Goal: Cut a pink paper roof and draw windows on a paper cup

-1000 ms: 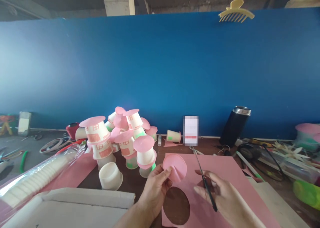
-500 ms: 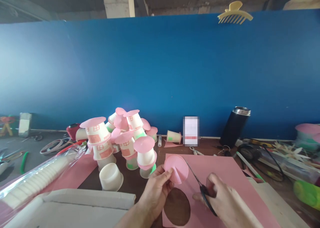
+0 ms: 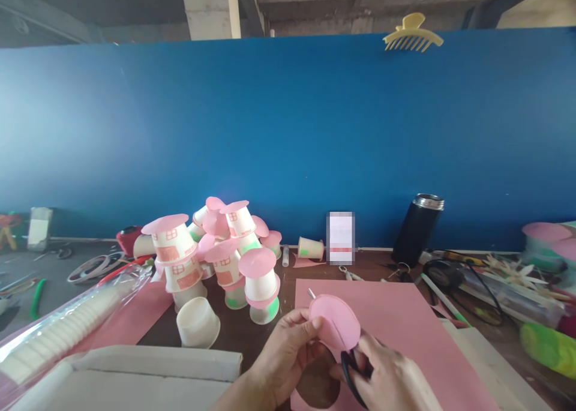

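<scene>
Lower centre of frame: left hand (image 3: pixel 292 339) is pinching a pink paper disc (image 3: pixel 335 318) by its left edge, thumb on top. Right hand (image 3: pixel 389 366), at the disc's lower right, is gripping scissors (image 3: pixel 348 375), fingers curling round the black handles; a blade tip is poking past the disc's upper-left edge. Pink sheet (image 3: pixel 396 315) is lying beneath. Capped paper cups (image 3: pixel 180 243) are standing stacked, left of centre.
</scene>
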### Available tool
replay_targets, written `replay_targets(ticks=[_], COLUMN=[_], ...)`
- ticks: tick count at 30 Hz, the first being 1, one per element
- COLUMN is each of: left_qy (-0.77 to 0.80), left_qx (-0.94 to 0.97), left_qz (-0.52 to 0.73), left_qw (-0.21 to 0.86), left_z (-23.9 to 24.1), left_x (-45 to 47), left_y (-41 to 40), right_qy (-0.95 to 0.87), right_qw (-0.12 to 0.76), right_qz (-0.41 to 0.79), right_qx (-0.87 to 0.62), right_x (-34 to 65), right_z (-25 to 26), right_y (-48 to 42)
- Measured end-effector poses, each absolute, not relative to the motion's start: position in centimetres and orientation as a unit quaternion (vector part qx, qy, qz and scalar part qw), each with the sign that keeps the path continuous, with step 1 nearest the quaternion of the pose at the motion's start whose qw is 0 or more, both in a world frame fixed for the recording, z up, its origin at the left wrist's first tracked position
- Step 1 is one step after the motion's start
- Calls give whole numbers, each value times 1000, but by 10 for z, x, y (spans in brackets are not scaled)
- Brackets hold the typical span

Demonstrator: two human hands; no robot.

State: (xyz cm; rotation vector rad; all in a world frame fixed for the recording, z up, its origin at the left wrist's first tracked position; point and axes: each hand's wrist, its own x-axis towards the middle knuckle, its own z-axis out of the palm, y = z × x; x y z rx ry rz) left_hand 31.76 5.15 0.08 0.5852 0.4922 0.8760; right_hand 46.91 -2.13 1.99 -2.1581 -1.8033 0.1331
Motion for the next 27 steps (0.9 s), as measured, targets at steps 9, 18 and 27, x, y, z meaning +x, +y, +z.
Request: replay_targets(ticks=[9, 18, 27], left_qy=[241, 375, 404], left_qx=[438, 603, 622], left_qz=[412, 404, 406], left_qw=[762, 578, 534], left_z=[5, 4, 4], left_x=[319, 316, 315], left_y=[45, 49, 52], right_qy=[-651, -672, -679], right_qw=[152, 196, 220], right_qz=[-5, 153, 73], right_qx=[-744, -698, -697], right_x=[472, 460, 468], right_z=[16, 27, 8], right_y=[-28, -32, -32])
